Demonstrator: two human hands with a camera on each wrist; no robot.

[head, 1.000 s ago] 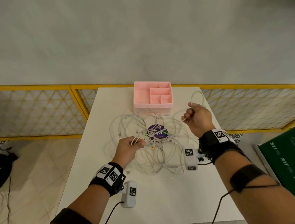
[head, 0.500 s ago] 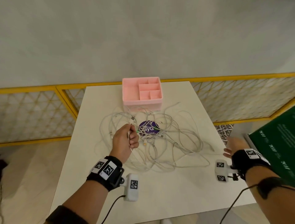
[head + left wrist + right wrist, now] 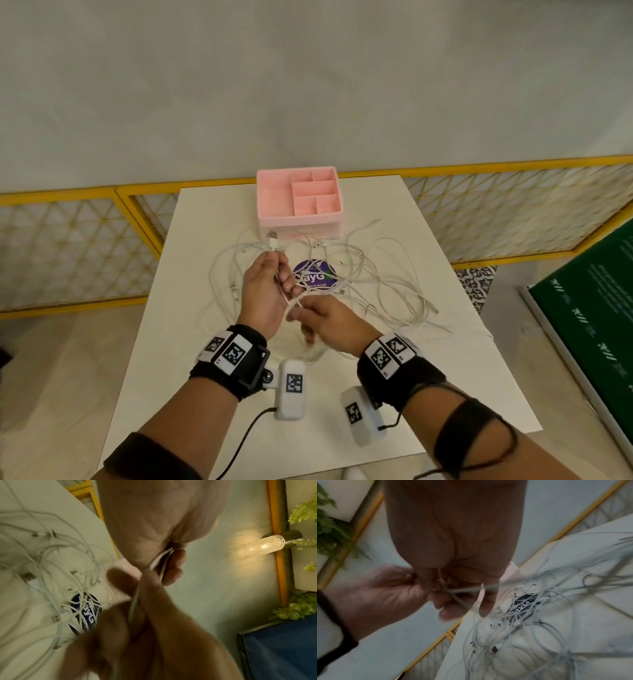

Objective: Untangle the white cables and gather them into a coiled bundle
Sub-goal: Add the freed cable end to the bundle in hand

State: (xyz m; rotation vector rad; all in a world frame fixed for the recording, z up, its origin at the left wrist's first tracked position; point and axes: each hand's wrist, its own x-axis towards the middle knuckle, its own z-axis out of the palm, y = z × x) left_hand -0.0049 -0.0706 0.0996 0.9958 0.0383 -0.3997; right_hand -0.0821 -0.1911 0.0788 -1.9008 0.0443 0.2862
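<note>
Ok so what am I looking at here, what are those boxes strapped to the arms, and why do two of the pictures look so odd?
No machine: a person's two bare hands. The boxes are wrist cameras; the two odd close-ups come from them, looking along each hand. The wide picture comes from a head camera. On the table lie tangled cables, a purple sticker and a pink organizer. The left hand grips cable strands with a plug sticking up; the right hand pinches strands just beside it.

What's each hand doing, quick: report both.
Left hand: closed, gripping white cables, a plug sticking up above it.
Right hand: closed, pinching a cable next to the left.
</note>
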